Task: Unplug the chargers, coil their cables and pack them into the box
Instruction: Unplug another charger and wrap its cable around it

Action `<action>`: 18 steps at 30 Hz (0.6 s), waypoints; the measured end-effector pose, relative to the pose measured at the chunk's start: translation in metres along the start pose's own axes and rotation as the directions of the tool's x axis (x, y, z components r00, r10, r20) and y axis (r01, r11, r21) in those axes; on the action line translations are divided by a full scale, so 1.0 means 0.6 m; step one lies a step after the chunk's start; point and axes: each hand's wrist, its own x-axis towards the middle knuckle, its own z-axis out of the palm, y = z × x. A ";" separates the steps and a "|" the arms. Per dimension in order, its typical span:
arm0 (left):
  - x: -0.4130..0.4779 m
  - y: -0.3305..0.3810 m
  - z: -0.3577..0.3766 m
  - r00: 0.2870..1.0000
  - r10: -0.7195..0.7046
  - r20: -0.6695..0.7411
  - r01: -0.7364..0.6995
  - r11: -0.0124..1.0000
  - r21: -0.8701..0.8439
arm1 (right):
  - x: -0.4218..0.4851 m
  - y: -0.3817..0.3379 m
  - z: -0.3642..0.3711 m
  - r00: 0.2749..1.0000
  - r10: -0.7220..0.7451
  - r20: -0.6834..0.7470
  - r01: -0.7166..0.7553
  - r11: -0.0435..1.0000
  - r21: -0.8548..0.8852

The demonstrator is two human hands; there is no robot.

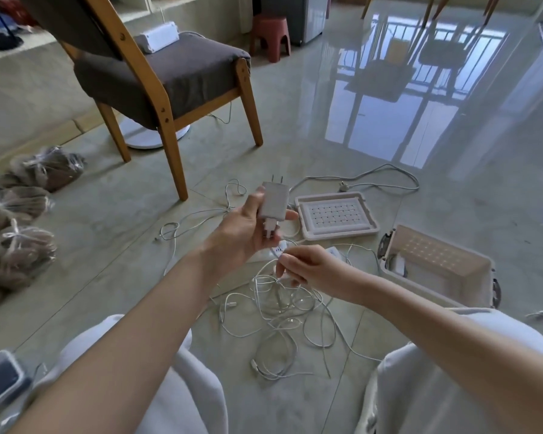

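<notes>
The left hand [245,228] curls round a white charger [275,203] and holds it up off the floor with the prongs pointing away from the person. This is probably so the lead can hang free toward the other hand. A smaller white piece sits under the charger in the same grip; I cannot tell whether it is a second charger or a plug. Just below and to the right of it, the right hand [304,267] pinches a thin white cable [265,267] between thumb and fingertips. It looks like the start of a coil, or like picking one strand out of the heap

Under both hands lies a tangle of loose cables [279,311] with its loops crossing each other. That tangle is the main obstacle, since lifting the pinched strand will likely drag others with it. A white socket strip [278,248] shows in the gap between the hands, mostly covered

The box [470,277] stands open on the floor to the right of the right hand, within easy reach, with something small and white already inside. Its lid [336,214] lies flat just beyond the right hand. Another lead with a plug [358,180] trails past the lid. Far beyond the left hand stands a wooden chair [170,73], and tied bags [29,245] sit well to its left
</notes>
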 end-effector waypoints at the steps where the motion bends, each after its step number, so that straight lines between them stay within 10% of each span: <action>1: 0.001 -0.001 -0.001 1.000 -0.011 -0.018 0.011 0.999 -0.030 | -0.004 0.002 -0.001 1.000 0.019 0.007 -0.018 0.996 -0.092; 11: -0.025 -0.034 -0.018 0.961 -0.264 0.082 0.128 0.687 0.715 | -0.028 0.046 -0.055 0.998 -0.040 -0.052 -0.025 0.498 -0.867; 15: -0.026 -0.048 -0.039 0.984 -0.166 -0.062 0.084 0.131 0.988 | -0.030 0.050 -0.061 0.958 -0.157 -0.239 -0.110 0.569 -0.815; 18: -0.025 -0.050 -0.043 0.976 -0.190 -0.103 0.118 0.070 0.991 | -0.030 0.043 -0.043 0.934 -0.194 -0.298 -0.121 0.615 -0.779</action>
